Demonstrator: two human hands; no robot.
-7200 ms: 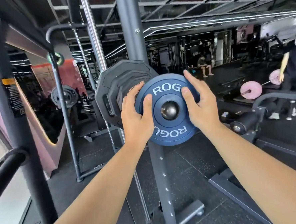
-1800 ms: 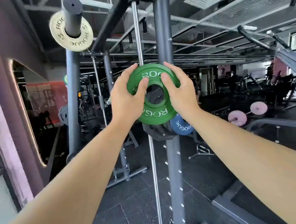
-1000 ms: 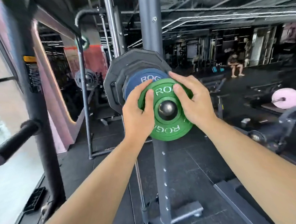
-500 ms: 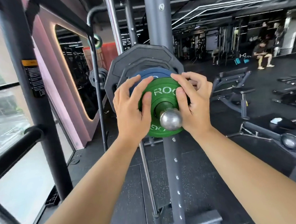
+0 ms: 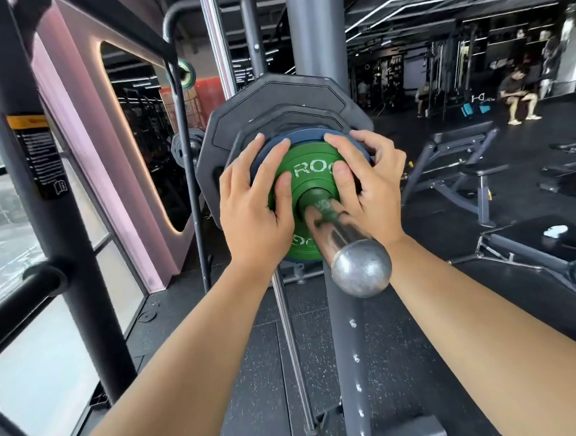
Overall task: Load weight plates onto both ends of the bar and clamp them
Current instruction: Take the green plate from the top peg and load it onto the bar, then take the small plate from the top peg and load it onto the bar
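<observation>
Green plate [image 5: 311, 182] lettering half hidden by left hand [image 5: 252, 203], right hand [image 5: 369, 186], bar [image 5: 347, 244].

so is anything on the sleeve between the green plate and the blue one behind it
Nothing visible. The green plate is on the bar sleeve directly in front of the blue plate; whether they touch can't be told.

green plate [image 5: 307, 189], off its storage peg, now slid along the bar sleeve [image 5: 342, 238] up against the blue plate [image 5: 303, 136], more chrome bared, left hand [image 5: 252, 213] and right hand [image 5: 369, 192] moved inward with it
</observation>
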